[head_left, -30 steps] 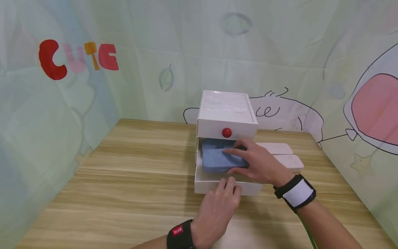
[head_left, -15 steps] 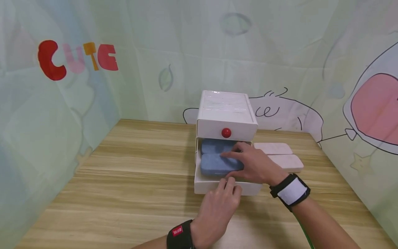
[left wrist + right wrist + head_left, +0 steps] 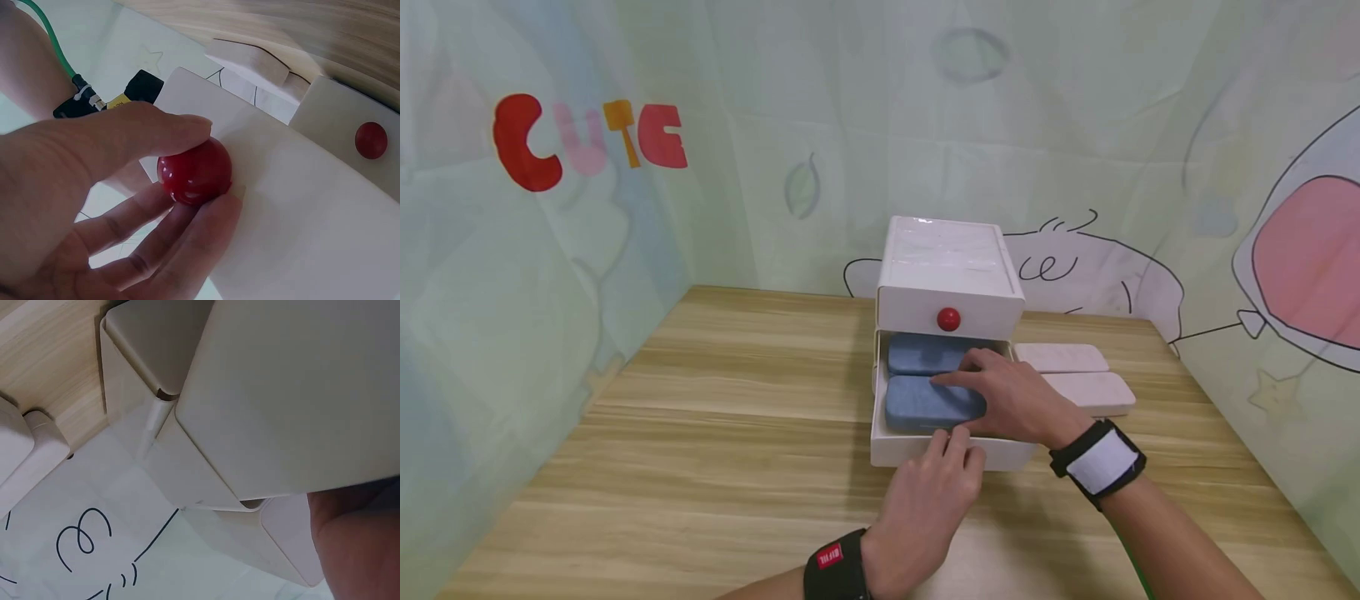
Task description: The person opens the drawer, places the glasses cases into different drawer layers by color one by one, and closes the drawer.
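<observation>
A white drawer (image 3: 891, 452) stands pulled out of a small white cabinet (image 3: 947, 258). Its round red knob (image 3: 194, 172) sits between the thumb and fingers of my left hand (image 3: 925, 504), which grips it, as the left wrist view shows. Two blue cases, like glasses cases, lie side by side in the drawer. My right hand (image 3: 1018, 400) holds the right end of the front blue case (image 3: 925, 404), thumb at its near side and a fingertip on top. Behind it lies the back blue case (image 3: 917, 354), partly under the upper drawer front. The right wrist view mostly shows the drawer's outside.
Two pale pink cases (image 3: 1090, 392) lie on the wooden table (image 3: 737, 433), right of the cabinet. The upper drawer carries a red knob (image 3: 949, 319); another knob (image 3: 370, 140) shows on the drawer nearest the table. Printed cloth (image 3: 760, 125) hangs around the table.
The front blue case has come down and toward me with my right hand, from overlapping the back one to lying flat beside it. My left hand has stayed put.
</observation>
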`<state>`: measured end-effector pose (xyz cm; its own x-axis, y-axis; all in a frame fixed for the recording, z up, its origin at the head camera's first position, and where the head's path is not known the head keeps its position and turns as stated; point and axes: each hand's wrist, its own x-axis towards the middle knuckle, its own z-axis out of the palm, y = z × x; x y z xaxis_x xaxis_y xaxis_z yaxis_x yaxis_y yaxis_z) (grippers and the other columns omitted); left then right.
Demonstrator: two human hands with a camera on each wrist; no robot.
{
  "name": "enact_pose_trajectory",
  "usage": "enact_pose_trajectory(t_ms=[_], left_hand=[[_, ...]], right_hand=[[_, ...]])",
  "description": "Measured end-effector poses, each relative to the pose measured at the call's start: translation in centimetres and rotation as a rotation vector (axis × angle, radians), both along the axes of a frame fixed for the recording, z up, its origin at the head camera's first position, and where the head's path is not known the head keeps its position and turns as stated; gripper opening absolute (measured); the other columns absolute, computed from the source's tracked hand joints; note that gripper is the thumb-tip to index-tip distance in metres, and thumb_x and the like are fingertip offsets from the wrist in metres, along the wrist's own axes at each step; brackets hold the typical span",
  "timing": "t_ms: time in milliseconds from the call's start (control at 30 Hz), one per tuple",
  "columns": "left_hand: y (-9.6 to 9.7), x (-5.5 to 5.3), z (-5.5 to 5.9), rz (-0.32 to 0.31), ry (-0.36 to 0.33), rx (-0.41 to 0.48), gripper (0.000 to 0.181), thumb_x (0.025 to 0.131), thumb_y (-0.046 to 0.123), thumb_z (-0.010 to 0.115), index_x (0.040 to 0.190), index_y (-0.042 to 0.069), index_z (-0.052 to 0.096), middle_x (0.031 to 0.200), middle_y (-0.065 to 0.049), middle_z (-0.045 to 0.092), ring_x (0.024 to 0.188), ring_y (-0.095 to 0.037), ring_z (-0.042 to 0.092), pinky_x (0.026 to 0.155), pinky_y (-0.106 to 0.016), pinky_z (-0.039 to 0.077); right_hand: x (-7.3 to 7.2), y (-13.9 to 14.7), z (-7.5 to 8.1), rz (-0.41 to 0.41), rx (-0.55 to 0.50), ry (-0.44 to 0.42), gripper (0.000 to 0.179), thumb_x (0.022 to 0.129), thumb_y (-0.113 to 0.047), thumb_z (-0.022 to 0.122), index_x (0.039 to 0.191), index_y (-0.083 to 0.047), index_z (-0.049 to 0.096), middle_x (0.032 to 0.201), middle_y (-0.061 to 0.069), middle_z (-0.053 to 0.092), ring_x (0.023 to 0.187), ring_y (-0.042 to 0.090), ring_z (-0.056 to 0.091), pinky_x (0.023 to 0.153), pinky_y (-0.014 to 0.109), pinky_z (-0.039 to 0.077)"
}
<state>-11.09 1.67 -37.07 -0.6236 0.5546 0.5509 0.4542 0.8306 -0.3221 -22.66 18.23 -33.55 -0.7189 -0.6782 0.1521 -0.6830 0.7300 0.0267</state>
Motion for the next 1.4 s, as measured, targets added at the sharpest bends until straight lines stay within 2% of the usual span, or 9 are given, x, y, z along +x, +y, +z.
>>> enact_pose_trajectory(t_ms=[367, 533, 700, 800, 933, 1033, 1100, 1233, 1400], left_hand=[[-0.1, 0.1, 0.2, -0.003, -0.026, -0.014, 0.018, 0.087, 0.023, 0.08, 0.098, 0.018, 0.067, 0.095, 0.002, 0.056, 0.074, -0.01, 0.052, 0.045, -0.017, 0.036], [-0.1, 0.1, 0.3, -0.003, -0.041, -0.018, 0.019, 0.088, 0.024, 0.08, 0.1, 0.018, 0.067, 0.097, 0.001, 0.057, 0.075, -0.01, 0.053, 0.045, -0.017, 0.036], [-0.1, 0.1, 0.2, 0.001, -0.03, -0.019, 0.02, 0.087, 0.024, 0.08, 0.101, 0.018, 0.067, 0.1, 0.001, 0.059, 0.08, -0.01, 0.056, 0.045, -0.017, 0.038], [-0.1, 0.1, 0.1, 0.002, -0.023, -0.016, 0.019, 0.088, 0.023, 0.08, 0.1, 0.018, 0.067, 0.101, 0.001, 0.06, 0.08, -0.01, 0.056, 0.045, -0.017, 0.038], [-0.1, -0.1, 0.0, -0.002, -0.005, 0.0, 0.017, 0.087, 0.022, 0.08, 0.097, 0.018, 0.066, 0.097, 0.001, 0.059, 0.075, -0.01, 0.053, 0.045, -0.017, 0.037], [0.0, -0.1, 0.0, -0.005, 0.011, 0.013, 0.016, 0.086, 0.02, 0.08, 0.094, 0.018, 0.066, 0.092, 0.002, 0.057, 0.073, -0.01, 0.053, 0.044, -0.017, 0.036], [0.0, -0.1, 0.1, -0.004, 0.014, 0.017, 0.016, 0.085, 0.019, 0.08, 0.093, 0.018, 0.066, 0.091, 0.002, 0.056, 0.072, -0.009, 0.052, 0.043, -0.017, 0.035], [0.0, 0.0, 0.1, 0.0, 0.009, 0.016, 0.017, 0.085, 0.018, 0.08, 0.093, 0.018, 0.066, 0.089, 0.002, 0.055, 0.072, -0.01, 0.051, 0.042, -0.018, 0.033], [0.0, 0.0, 0.1, -0.004, 0.007, 0.02, 0.018, 0.084, 0.017, 0.081, 0.093, 0.018, 0.066, 0.09, 0.002, 0.055, 0.073, -0.01, 0.052, 0.041, -0.018, 0.033]], right_hand=[[0.0, 0.1, -0.2, 0.011, -0.005, 0.011, 0.068, 0.07, -0.044, 0.093, 0.133, -0.031, 0.068, 0.117, 0.007, 0.065, 0.099, 0.018, 0.058, 0.075, 0.036, 0.059], [0.0, 0.3, -0.3, 0.019, -0.038, -0.005, 0.068, 0.07, -0.041, 0.093, 0.132, -0.029, 0.069, 0.117, 0.006, 0.065, 0.1, 0.017, 0.058, 0.079, 0.035, 0.058], [0.0, 0.6, -0.2, 0.017, -0.104, -0.028, 0.052, 0.081, -0.045, 0.084, 0.128, -0.026, 0.072, 0.114, 0.001, 0.067, 0.098, 0.013, 0.058, 0.081, 0.032, 0.056], [0.0, 0.8, 0.2, -0.002, -0.189, 0.007, 0.04, 0.087, -0.042, 0.079, 0.121, -0.021, 0.076, 0.11, 0.0, 0.068, 0.096, 0.014, 0.059, 0.08, 0.033, 0.057], [-0.1, 1.1, 1.0, -0.055, -0.381, 0.133, 0.023, 0.091, -0.027, 0.078, 0.108, -0.011, 0.079, 0.102, 0.005, 0.069, 0.09, 0.019, 0.062, 0.078, 0.038, 0.057], [-0.3, 1.5, 1.7, -0.12, -0.54, 0.232, 0.016, 0.094, -0.02, 0.074, 0.103, -0.006, 0.077, 0.099, 0.008, 0.068, 0.087, 0.024, 0.064, 0.075, 0.041, 0.057], [-0.5, 1.7, 2.1, -0.181, -0.631, 0.259, 0.017, 0.097, -0.019, 0.07, 0.102, -0.004, 0.076, 0.094, 0.011, 0.065, 0.084, 0.025, 0.061, 0.074, 0.041, 0.055], [-1.2, 2.1, 2.8, -0.323, -0.752, 0.242, 0.024, 0.101, -0.023, 0.063, 0.106, -0.001, 0.07, 0.091, 0.015, 0.054, 0.083, 0.028, 0.054, 0.074, 0.041, 0.051], [-2.2, 2.5, 3.4, -0.415, -0.823, 0.157, 0.04, 0.104, -0.031, 0.058, 0.129, 0.0, 0.057, 0.116, 0.024, 0.053, 0.104, 0.04, 0.064, 0.087, 0.053, 0.059]])
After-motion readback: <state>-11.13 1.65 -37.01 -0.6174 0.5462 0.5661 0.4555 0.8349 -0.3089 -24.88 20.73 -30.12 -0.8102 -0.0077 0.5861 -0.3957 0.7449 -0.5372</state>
